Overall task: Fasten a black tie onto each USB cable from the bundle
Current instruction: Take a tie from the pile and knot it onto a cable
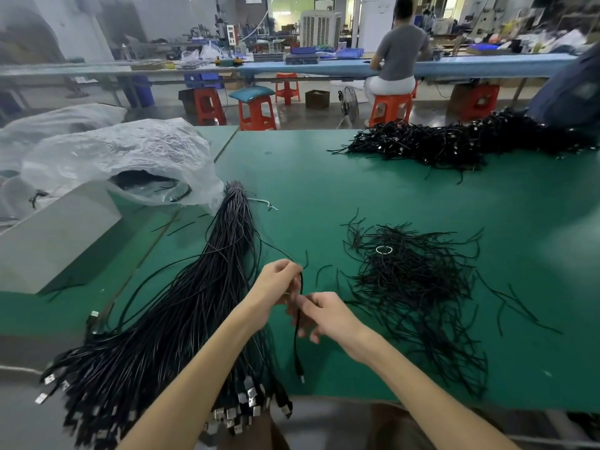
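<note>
Above green table (292, 177), left hand (276, 282) grip curled round USB cable (296, 339), right hand (331, 315) grip pinching it

Just right of the bundle (201, 306), the left hand (276, 284) and right hand (324, 315) hold one USB cable (295, 339), its plug end hanging down. Farther right of the bundle, loose black ties (412, 287) lie heaped on the green table (292, 177).
</note>
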`<state>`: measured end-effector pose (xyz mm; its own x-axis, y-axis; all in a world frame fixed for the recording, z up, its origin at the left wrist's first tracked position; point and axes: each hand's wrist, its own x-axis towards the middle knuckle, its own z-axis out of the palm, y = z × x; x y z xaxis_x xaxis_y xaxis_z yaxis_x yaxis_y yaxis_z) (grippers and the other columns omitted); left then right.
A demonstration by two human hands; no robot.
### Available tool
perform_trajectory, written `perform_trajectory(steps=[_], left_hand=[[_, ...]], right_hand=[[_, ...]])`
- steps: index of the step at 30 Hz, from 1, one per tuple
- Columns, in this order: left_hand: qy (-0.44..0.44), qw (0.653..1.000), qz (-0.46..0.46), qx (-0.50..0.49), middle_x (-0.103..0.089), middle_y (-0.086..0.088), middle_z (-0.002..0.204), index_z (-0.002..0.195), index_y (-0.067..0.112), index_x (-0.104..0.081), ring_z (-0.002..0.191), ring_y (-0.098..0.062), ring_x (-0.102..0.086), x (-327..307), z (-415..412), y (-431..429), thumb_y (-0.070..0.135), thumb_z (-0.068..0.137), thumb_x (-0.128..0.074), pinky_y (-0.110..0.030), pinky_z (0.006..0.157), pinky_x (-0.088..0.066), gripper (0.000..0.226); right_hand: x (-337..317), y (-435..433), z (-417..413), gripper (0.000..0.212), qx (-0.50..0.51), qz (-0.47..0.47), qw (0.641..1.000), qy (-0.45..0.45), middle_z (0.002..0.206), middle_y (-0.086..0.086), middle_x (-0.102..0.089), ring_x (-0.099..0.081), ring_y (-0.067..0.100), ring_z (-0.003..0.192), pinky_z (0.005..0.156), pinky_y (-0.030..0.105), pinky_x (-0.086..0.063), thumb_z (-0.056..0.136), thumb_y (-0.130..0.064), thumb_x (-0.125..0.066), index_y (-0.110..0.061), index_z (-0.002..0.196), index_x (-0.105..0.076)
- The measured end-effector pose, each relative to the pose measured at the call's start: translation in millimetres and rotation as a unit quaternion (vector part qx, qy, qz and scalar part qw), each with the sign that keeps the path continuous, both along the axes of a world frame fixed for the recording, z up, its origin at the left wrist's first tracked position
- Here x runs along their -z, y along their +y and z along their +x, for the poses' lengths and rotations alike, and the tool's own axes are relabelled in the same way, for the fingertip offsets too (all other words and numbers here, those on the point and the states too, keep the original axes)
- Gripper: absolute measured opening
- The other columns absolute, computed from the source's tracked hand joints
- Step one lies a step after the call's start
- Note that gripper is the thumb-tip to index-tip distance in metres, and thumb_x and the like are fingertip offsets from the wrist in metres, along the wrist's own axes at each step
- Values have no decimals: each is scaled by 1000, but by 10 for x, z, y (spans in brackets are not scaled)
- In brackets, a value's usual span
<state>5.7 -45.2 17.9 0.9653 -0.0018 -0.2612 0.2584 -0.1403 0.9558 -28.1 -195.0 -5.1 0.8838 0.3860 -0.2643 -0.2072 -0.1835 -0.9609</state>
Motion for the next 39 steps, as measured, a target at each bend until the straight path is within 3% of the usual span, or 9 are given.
perform_trajectory(steps=[6, 10, 14, 19, 23, 29, 34, 37, 39], left_hand=[[67, 988, -55, 131, -75, -13, 109, 117, 3, -67, 99, -29, -73, 280, -199, 282, 32, 110, -46, -40, 87, -60, 37], [50, 985, -88, 139, -75, -17, 110, 115, -1, -65, 94, -38, -74, 510, -263, 323, 28, 111, -45, -46, 81, -62, 36], [-23, 999, 5, -46, -71, -24, 105, 106, 2, -64, 78, -27, -75, 646, 41, 368, 8, 109, -44, -50, 75, -63, 21], [77, 980, -176, -56, -75, -22, 108, 117, -6, -61, 96, -36, -76, 567, 403, 414, 33, 112, -40, -40, 79, -61, 45], [71, 951, -285, -101, -69, -11, 86, 105, -2, -60, 68, -22, -71, 461, 515, 269, 21, 112, -42, -33, 63, -60, 30], [77, 987, -55, 131, -75, -11, 98, 114, -1, -66, 83, -29, -75, 333, 258, 78, 22, 108, -52, -36, 74, -62, 27], [28, 983, 170, 63, -70, -11, 105, 125, 2, -51, 89, -30, -76, 342, 81, -72, 31, 107, -51, -51, 86, -61, 34], [-36, 974, 185, 130, -60, -1, 116, 142, 15, -43, 90, -17, -74, 370, -127, 19, 30, 98, -68, -38, 78, -63, 53], [-131, 951, 195, 200, -48, 8, 134, 150, 33, -37, 111, -1, -62, 355, -294, 17, 43, 88, -77, -22, 85, -57, 75]], right_hand=[[-97, -43, 229, 22, 155, 219, 961, 70, 77, 7, -69, -61, 12, 59, 51, 21, -49, 105, -13, -54, 3, 98, -68], [-131, -227, 264, 17, 202, 322, 911, 159, 75, 4, -65, -57, 7, 55, 48, 16, -48, 103, -11, -56, 0, 96, -67], [-33, -396, 15, 16, 87, 281, 937, 186, 70, -2, -52, -38, 1, 45, 38, 13, -34, 101, -21, -61, -6, 95, -64], [41, -569, -230, 27, -97, 191, 966, 145, 66, -1, -51, -34, 3, 42, 37, 15, -29, 96, -34, -70, -8, 92, -69], [74, -643, -181, 27, -84, 159, 973, 146, 65, 0, -52, -35, 3, 41, 38, 15, -29, 96, -31, -70, -5, 94, -71], [23, -641, 95, 25, 183, 313, 918, 157, 74, 2, -63, -52, 4, 49, 43, 14, -44, 87, -22, -72, 0, 100, -72], [-104, -548, 182, 17, 220, 438, 859, 151, 87, 9, -72, -71, 12, 70, 58, 18, -58, 88, -17, -70, -2, 91, -79], [-120, -455, 164, 18, 226, 506, 818, 156, 95, 16, -76, -77, 20, 87, 63, 21, -61, 93, -11, -63, 3, 92, -75], [-88, -395, 135, 17, 235, 512, 808, 171, 100, 20, -75, -77, 22, 91, 65, 22, -61, 98, -6, -58, 5, 98, -70]])
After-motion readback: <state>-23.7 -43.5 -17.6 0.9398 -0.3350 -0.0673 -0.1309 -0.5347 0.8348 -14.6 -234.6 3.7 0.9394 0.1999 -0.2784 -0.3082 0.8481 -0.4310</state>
